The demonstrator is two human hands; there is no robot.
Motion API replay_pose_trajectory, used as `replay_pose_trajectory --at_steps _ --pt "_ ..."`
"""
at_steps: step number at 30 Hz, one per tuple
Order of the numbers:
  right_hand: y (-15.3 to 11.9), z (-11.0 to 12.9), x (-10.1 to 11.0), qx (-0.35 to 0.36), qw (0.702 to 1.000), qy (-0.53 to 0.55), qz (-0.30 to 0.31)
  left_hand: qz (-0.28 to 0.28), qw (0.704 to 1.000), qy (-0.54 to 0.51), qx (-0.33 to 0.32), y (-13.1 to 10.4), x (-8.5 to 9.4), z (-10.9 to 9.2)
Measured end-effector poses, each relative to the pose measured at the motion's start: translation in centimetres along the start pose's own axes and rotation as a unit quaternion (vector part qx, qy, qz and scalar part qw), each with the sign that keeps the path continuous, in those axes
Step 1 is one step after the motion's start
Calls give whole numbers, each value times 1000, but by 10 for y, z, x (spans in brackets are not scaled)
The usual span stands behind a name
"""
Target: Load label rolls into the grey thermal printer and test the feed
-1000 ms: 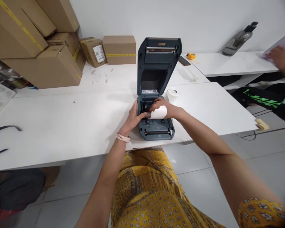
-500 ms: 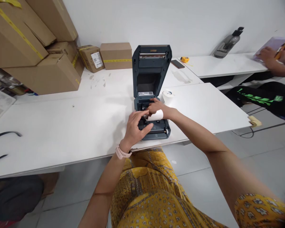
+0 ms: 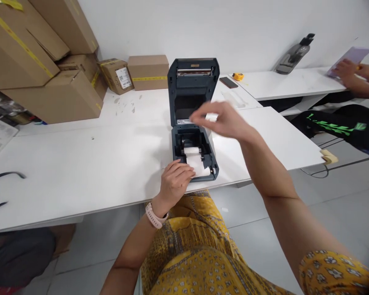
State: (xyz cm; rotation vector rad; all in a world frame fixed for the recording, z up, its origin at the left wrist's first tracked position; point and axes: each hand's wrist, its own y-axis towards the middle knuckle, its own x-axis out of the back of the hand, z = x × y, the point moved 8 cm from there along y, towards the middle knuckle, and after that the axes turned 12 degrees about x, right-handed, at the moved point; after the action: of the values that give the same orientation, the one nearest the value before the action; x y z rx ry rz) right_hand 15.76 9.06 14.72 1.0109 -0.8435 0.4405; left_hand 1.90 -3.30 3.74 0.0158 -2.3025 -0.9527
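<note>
A dark label printer (image 3: 193,91) stands on the white table with its lid raised. In its bay a small white paper roll (image 3: 191,150) lies between the holders, and its label paper (image 3: 196,164) runs forward over the front edge. My left hand (image 3: 175,178), with a pink watch band at the wrist, holds the paper's front end at the left; its thumb is hidden. My right hand (image 3: 223,119) is raised in front of the lid's lower right side, blurred, thumb and fingers apart, with nothing visible in it. A white roll beside the printer is mostly hidden behind it.
Cardboard boxes (image 3: 149,73) stack up along the wall at the left. A phone (image 3: 228,82), a yellow tape measure (image 3: 238,76) and a dark bottle (image 3: 295,55) stand or lie farther back. At the far right, another person's hands (image 3: 349,73) hold a lilac item.
My right hand has lifted out of the printer bay and up toward the lid. My left hand has moved down onto the paper, which now lies drawn forward over the printer's front.
</note>
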Motion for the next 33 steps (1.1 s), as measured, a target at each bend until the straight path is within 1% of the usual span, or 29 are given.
replay_pose_trajectory --at_steps 1,2,3,4,5,6,8,9,10,11,12,13,15,17,19,21,22,25,28,31,33 --pt "6 -1 28 -4 994 -29 -107 -6 1000 -1 -3 -2 0 -2" --pt "11 -3 51 -6 978 -68 -198 -11 1000 -2 -5 -4 1 -3" --pt "17 -6 69 -6 958 -105 -266 -15 1000 -3 -8 -6 1 -5" --pt "25 -15 78 -14 948 -127 -293 -19 1000 -3 -10 -7 1 -8" --pt "34 -28 83 -31 946 -125 -299 -20 1000 -1 -13 -9 1 -11" --pt "44 -46 82 -58 952 -94 -286 -21 1000 1 -14 -11 0 -13" --pt "59 -80 70 -118 964 7 -240 -20 1000 5 -16 -16 -1 -18" --pt "63 -91 63 -139 963 52 -225 -21 1000 7 -18 -19 -2 -20" --pt "63 -95 58 -147 960 81 -222 -24 999 10 -20 -22 -2 -22" --pt "61 -93 55 -142 958 92 -232 -32 999 14 -23 -24 -2 -23" --pt "55 -85 54 -128 955 84 -253 -40 999 17 -25 -27 -3 -24" --pt "46 -72 54 -106 953 60 -279 -49 998 20 -28 -29 -3 -26" --pt "20 -36 52 -47 945 -2 -324 -69 997 26 -29 -32 -4 -28" --pt "-14 6 41 40 933 -55 -352 -97 994 39 -34 -35 -5 -30" --pt "-50 37 24 110 922 -76 -363 -137 987 68 -44 -40 -4 -34" --pt "-81 56 0 147 931 -93 -321 -178 976 109 -53 -47 -3 -35" --pt "-94 61 -11 152 937 -93 -301 -196 971 129 -56 -51 -3 -34" --pt "-126 61 -38 114 957 -70 -258 -229 957 169 -63 -64 -4 -27" --pt "-144 59 -56 79 965 -51 -246 -243 953 168 -73 -73 -6 -18" --pt "-153 58 -68 49 962 -38 -265 -218 961 158 -65 -71 -11 -6" --pt "-157 57 -73 17 954 -29 -297 -175 974 135 -44 -63 -16 4"
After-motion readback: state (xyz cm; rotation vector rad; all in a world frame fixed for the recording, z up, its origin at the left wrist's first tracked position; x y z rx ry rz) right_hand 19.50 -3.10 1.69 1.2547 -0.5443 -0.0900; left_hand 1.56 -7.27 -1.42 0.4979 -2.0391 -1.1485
